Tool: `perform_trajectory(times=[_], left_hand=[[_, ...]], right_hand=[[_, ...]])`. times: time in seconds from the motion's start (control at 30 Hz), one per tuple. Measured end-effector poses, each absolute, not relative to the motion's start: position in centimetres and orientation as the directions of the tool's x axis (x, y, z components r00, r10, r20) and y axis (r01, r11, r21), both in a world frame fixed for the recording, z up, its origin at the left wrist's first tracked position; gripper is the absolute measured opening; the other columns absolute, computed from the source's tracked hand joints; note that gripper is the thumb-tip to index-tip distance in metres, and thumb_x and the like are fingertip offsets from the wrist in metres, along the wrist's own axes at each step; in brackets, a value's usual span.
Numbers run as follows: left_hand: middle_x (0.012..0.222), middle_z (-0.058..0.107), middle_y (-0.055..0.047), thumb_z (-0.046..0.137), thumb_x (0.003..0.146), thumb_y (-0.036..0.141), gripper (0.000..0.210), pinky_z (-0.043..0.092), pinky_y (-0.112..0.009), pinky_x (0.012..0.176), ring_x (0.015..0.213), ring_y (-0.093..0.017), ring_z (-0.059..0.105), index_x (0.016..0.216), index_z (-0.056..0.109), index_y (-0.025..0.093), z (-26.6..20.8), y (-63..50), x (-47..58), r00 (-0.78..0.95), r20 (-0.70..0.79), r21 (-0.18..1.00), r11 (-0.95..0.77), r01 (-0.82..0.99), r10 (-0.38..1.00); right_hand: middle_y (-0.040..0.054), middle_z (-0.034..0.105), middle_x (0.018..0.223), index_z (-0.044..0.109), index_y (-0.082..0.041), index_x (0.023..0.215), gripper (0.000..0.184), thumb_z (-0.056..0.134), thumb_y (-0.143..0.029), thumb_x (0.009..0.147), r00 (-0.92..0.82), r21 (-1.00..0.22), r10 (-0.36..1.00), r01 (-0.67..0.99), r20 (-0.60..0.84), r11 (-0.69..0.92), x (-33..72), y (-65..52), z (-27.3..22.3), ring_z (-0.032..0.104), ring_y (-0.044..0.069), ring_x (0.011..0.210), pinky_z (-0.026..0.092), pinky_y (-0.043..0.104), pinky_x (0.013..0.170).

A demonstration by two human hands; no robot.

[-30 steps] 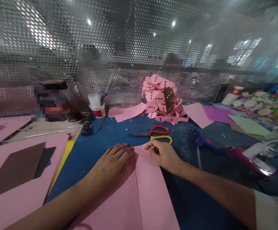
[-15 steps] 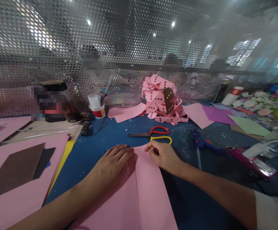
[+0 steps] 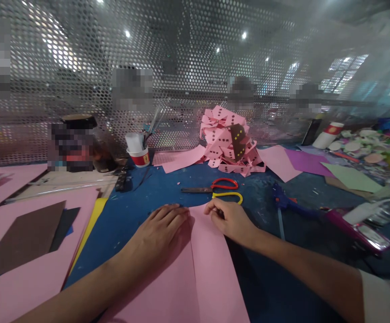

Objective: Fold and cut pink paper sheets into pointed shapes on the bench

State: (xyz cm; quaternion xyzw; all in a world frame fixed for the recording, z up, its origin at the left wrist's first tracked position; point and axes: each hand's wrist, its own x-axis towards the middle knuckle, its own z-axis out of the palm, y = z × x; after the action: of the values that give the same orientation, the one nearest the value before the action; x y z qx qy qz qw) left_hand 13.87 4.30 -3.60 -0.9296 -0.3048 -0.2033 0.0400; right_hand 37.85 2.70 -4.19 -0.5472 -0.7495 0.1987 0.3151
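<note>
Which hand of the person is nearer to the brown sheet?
Left. The left hand lies to the right of the brown sheet; the right hand is farther right, past the left one.

Beyond the fingers, a perforated screen backs the blue tabletop; lights glint above them, with probably a window farther right.

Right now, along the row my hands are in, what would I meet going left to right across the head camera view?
Brown paper sheet, dark sheet, yellow sheet, your left hand, your right hand, blue tool, magenta tool.
</note>
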Motion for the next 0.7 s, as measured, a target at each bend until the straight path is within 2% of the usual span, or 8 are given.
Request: perform_trajectory(times=[0.7], left_hand=[[0.123,0.069,-0.009,0.047,0.1,0.02,0.026,0.051,-0.048,0.102,0.118,-0.026,0.062,0.121,0.062,0.02,-3.61,4.41,13.88,0.735,0.405,0.069,-0.82,0.569,0.544]], right_hand=[[-0.0024,0.065,0.072,0.067,-0.021,0.09,0.021,0.051,-0.009,0.084,-0.211,-0.63,0.948,0.71,0.236,0.315,37.87,2.63,-3.92,0.053,0.01,0.058,0.033,0.022,0.056]])
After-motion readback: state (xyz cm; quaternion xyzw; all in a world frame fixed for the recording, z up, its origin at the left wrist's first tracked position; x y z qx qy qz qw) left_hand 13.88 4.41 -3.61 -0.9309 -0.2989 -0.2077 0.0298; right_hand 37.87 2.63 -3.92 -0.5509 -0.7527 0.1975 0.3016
